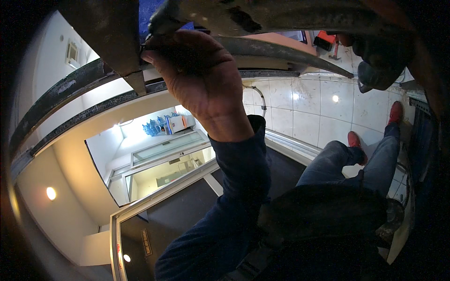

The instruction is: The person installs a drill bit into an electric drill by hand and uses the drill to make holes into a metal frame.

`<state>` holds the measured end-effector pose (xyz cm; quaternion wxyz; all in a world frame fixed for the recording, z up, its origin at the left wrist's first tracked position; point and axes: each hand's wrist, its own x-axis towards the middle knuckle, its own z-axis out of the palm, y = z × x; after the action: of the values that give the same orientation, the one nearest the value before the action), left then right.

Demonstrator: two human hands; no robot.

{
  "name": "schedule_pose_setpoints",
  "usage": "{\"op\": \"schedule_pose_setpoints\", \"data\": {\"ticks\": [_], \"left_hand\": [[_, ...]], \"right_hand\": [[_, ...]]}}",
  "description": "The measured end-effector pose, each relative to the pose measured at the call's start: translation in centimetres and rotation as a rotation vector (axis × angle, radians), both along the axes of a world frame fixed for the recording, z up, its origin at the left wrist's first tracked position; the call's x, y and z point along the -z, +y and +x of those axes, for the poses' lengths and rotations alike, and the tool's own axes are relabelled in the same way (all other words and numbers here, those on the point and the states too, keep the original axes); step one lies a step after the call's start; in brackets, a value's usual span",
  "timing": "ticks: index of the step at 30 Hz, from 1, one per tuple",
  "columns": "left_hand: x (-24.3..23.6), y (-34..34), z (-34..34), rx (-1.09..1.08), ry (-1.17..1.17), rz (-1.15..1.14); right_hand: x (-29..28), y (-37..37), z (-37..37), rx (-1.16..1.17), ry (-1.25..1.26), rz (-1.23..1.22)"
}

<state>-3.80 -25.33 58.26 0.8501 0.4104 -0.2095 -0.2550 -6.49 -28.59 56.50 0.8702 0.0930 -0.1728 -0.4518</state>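
My left hand [199,77], bare at the end of a dark blue sleeve, reaches up with its palm side showing. Its thumb and fingers pinch together beside a dark flat metal bar [101,37]. Whatever small thing lies between the fingertips is too dark to name. Just above the fingers, a long dark worn piece [281,16] spans the top, with a patch of blue [149,16] behind its left end. At the upper right, a shadowed shape [379,58] looks like my right hand, perhaps with a dark tool. Its fingers cannot be made out.
Dark metal rails [70,89] curve across the upper left. A white-framed dark panel [164,225] is below, beside a glazed opening [168,147]. On the white tiled floor [304,107] are a hammer [334,49], a red-and-black object [324,41] and a cable [262,100].
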Motion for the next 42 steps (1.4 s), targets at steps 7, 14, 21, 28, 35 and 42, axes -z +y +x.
{"op": "schedule_pose_setpoints", "data": {"ticks": [7, 14, 21, 28, 35, 42], "left_hand": [[-0.2, 0.4, 0.3, 0.272, 0.159, -0.156], [-0.9, -0.2, -1.6, 0.057, 0.095, -0.050], [-0.6, -0.1, -0.1, 0.251, 0.181, -0.129], [-0.8, -0.5, 0.1, 0.168, 0.205, -0.144], [-2.3, -1.3, -0.3, 0.208, 0.477, -0.285], [2.4, -3.3, 1.2, 0.091, 0.197, -0.468]], "right_hand": [[8.2, -8.4, -7.9, -0.011, 0.294, -0.335], [13.5, -13.5, -15.9, 0.019, 0.554, -0.567], [14.5, -13.7, -18.6, -0.016, 0.671, -0.655], [14.5, -12.9, -22.9, -0.095, 0.804, -0.750], [14.8, -9.6, -28.5, -0.250, 0.882, -0.696], [13.8, -4.7, -34.1, -0.238, 0.930, -0.275]]}}
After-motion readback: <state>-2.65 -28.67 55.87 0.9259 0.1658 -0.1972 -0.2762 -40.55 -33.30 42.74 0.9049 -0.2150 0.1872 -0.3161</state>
